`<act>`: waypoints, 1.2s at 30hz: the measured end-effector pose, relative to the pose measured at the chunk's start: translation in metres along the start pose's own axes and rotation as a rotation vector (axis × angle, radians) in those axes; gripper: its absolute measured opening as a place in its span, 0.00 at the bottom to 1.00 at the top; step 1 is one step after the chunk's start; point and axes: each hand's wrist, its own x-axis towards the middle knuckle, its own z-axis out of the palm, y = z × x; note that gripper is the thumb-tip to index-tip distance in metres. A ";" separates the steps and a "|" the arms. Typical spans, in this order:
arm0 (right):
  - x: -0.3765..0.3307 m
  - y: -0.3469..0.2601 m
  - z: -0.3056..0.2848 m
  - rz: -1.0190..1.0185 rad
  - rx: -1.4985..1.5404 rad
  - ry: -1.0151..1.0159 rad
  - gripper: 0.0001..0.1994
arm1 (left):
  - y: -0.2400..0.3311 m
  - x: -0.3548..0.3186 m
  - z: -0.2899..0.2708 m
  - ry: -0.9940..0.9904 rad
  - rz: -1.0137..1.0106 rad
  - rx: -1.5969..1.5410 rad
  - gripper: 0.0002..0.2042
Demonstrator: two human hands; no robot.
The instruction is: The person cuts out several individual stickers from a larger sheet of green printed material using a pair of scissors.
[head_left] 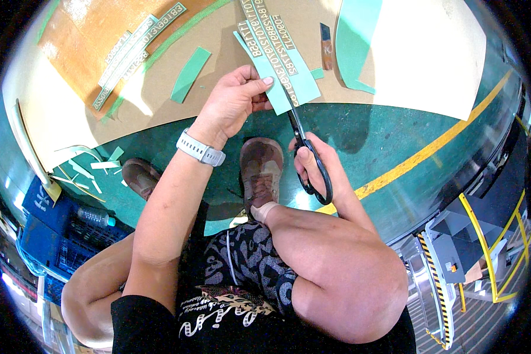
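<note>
Black shirt cloth [147, 324] and bare knees [354, 295] sit closest to the lens. Beyond them, the fingers of my left hand [233, 106] pinch the near left side of a green lettered sheet [305, 88]. The fingers of my right hand [321, 156] wrap the handles of black scissors [300, 135], whose blades reach up against that sheet's near edge. Its near corner pokes past the edge of the brown surface [218, 35]; green floor [389, 127] opens between that edge and my shoes [259, 168]. A loose green strip [190, 75] lies left of my hands. At lower left, a clear bottle [94, 216] lies at a blue crate [50, 233]; whether inside it, I can't tell.
</note>
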 end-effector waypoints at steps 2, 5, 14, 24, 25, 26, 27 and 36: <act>0.001 0.001 0.001 0.005 0.016 0.010 0.19 | 0.001 -0.001 -0.001 -0.010 -0.005 0.014 0.04; 0.002 0.000 0.000 0.000 -0.022 0.011 0.20 | 0.002 -0.002 -0.001 -0.004 -0.010 0.044 0.04; 0.006 0.008 0.003 0.023 -0.047 0.079 0.20 | 0.001 -0.003 -0.002 0.026 -0.019 0.052 0.05; 0.008 0.003 0.001 0.015 -0.015 -0.019 0.23 | 0.002 -0.002 -0.007 -0.007 -0.034 0.059 0.06; 0.008 0.000 0.001 0.024 -0.015 -0.020 0.23 | 0.002 -0.002 -0.006 -0.007 -0.033 0.060 0.06; 0.009 -0.002 0.001 0.032 -0.016 -0.021 0.23 | 0.003 -0.002 -0.006 -0.005 -0.034 0.065 0.06; 0.009 -0.002 0.001 0.031 -0.019 -0.020 0.22 | 0.003 -0.002 -0.006 -0.002 -0.035 0.070 0.06; 0.012 0.010 0.002 0.017 -0.061 0.028 0.19 | 0.000 -0.001 -0.011 -0.017 -0.051 0.088 0.08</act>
